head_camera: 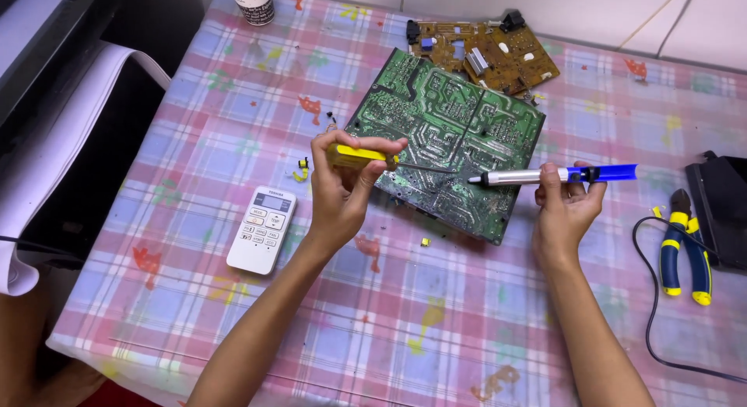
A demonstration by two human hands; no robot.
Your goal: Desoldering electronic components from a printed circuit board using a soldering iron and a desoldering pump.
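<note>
Over the green circuit board [447, 135], left hand [340, 193] grips yellow-handled soldering iron [354, 156]; right hand [564, 208] pinches blue desoldering pump [556, 174]. Board looks stiff, light, fragile: hold by edges.

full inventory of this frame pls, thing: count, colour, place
large circuit board: 1, green, solder side up, table centre
small circuit board: 1, brown, behind the green one
yellow-handled tool: 1, yellow grip, metal shaft over green board
desoldering pump: 1, silver and blue, tip over green board
remote control: 1, white, left of left hand
pliers: 1, blue and yellow handles, right edge
black box: 1, black, far right
black cable: 1, black, right side
cup: 1, white and dark, top edge
tablecloth: 1, pink and blue check
left hand: holds yellow-handled tool
right hand: holds desoldering pump
</note>
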